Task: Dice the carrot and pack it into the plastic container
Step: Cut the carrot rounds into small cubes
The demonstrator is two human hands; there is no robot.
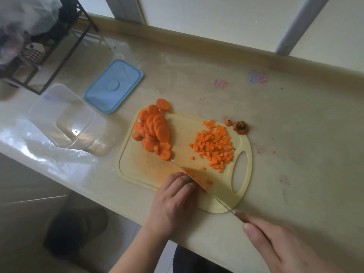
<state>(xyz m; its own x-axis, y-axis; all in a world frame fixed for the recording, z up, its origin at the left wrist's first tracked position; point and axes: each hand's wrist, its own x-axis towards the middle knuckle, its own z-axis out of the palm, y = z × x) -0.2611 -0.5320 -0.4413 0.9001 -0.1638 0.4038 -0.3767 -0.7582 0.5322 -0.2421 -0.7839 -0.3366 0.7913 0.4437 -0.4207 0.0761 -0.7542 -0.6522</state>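
Observation:
A pale yellow cutting board (149,170) lies on the counter. On its left half sits a heap of round carrot slices (154,131); on its right half, a pile of small carrot dice (214,148). My right hand (279,243) grips the handle of a knife (199,184), whose blade runs diagonally across the board's near side. My left hand (175,201) has its fingers curled down over carrot pieces pressed against the blade. The clear plastic container (63,115) stands open to the left of the board, with nothing in it.
A blue lid (114,85) lies behind the container. Two carrot end scraps (239,127) sit off the board's far right corner. One slice (163,104) lies just beyond the board. A dark metal rack (49,46) stands at the far left.

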